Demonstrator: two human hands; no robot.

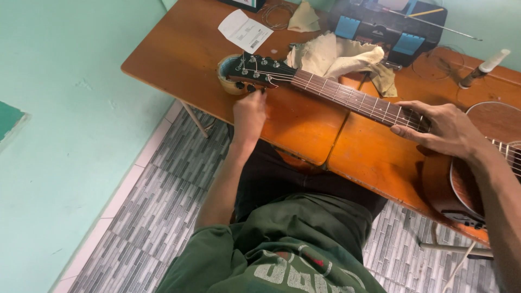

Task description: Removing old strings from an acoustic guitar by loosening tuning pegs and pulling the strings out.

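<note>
Wooden table [179, 49] | left grip [249, 115] pinching guitar tuning peg [251, 88] | right grip [442, 129] spread, pressing strings [347, 97]

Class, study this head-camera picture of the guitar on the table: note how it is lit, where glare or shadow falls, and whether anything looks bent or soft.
Head view: even, soft daylight; a mild sheen on the orange table; faint shadow under the left hand at the headstock; the right hand on the guitar neck is sharp; wide-lens bending curves the table edge and floor tiles.
</note>
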